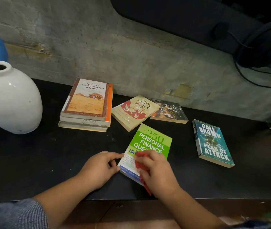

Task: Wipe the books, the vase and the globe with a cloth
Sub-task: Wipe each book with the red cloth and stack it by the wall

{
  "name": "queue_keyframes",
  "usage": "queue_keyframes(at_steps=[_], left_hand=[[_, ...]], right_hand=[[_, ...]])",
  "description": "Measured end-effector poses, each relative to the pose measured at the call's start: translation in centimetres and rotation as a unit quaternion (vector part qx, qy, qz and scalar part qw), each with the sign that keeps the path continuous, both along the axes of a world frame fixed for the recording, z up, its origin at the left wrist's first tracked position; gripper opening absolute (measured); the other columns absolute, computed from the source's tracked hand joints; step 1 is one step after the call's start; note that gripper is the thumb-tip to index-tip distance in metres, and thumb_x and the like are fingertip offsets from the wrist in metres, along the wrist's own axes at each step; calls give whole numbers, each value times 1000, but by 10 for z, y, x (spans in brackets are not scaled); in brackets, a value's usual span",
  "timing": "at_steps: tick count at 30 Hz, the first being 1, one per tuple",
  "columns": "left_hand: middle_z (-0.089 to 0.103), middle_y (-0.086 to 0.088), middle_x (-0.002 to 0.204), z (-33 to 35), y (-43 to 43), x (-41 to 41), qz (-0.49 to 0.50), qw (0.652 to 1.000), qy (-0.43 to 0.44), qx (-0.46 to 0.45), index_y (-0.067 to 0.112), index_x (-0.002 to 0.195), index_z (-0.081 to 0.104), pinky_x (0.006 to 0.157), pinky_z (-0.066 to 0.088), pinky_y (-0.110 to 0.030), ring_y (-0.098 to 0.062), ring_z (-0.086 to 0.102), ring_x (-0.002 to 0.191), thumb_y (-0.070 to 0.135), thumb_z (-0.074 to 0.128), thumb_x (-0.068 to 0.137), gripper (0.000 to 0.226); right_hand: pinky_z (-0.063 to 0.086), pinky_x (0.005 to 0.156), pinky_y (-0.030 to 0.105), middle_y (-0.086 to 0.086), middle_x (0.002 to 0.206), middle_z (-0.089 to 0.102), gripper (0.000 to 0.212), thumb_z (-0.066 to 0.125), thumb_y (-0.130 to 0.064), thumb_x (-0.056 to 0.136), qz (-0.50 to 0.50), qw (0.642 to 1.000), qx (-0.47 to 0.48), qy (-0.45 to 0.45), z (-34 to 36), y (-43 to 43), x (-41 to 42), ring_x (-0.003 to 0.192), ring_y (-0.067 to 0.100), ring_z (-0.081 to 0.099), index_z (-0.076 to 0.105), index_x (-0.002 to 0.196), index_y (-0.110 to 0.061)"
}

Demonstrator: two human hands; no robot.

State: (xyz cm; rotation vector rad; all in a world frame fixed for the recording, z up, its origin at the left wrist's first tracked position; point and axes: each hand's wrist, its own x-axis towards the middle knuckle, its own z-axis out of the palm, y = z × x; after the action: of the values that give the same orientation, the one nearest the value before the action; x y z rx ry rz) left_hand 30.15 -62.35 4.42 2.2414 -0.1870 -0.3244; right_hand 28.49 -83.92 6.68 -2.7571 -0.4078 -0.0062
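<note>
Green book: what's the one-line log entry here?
step: wiping green book | right hand: holds red cloth on cover | left hand: pinches its edge

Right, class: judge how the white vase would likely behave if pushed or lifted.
The white vase looks glazed and glossy, so probably slippery. Its body narrows toward the base, so a push may tip it. It seems ceramic, likely breakable.

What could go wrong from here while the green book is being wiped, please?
1. The left hand only holds the edge of the green book; a hard stroke of the red cloth might skid it into the cream book just beyond.
2. The right hand bunches the cloth, so the upper cover may get missed.
</note>
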Motion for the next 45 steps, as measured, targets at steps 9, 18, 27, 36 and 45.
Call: queue_keyframes(at_steps=[9,18,27,36,45], left_hand=[[57,9,87,-3,0,1,7,1000,-1,-17,47,125,56,67,48,-19,-3,54,65,21,68,87,47],[57,10,88,-2,-1,1,7,1000,9,-3,48,127,54,69,52,-23,-5,55,70,23,67,87,48],[57,9,88,0,-1,3,5,1000,18,-3,47,126,54,70,53,-26,-5,55,69,23,68,87,48],[59,9,85,1,-1,2,11,1000,23,-14,48,123,56,68,50,-23,-2,55,65,22,68,86,47],[62,8,81,-1,-1,4,10,999,32,-24,59,108,51,68,52,-27,0,55,62,22,70,84,48]], right_hand=[[42,101,25,-16,128,47,36,62,-25,90,-80,996,44,-3,6,-24,3,120,11,45,63,124,-37],[47,98,38,-12,131,48,35,56,-31,92,-65,998,-24,3,-3,-33,-1,114,17,46,61,126,-37],[48,95,30,-25,128,51,35,49,-34,87,47,997,54,6,-5,-31,-29,111,12,52,63,118,-40],[45,97,27,-18,130,51,34,49,-37,89,69,997,6,23,5,-21,-30,114,12,50,64,120,-38],[41,103,28,-9,132,51,36,57,-28,91,12,1000,-7,2,17,-12,-1,117,16,46,61,127,-34]])
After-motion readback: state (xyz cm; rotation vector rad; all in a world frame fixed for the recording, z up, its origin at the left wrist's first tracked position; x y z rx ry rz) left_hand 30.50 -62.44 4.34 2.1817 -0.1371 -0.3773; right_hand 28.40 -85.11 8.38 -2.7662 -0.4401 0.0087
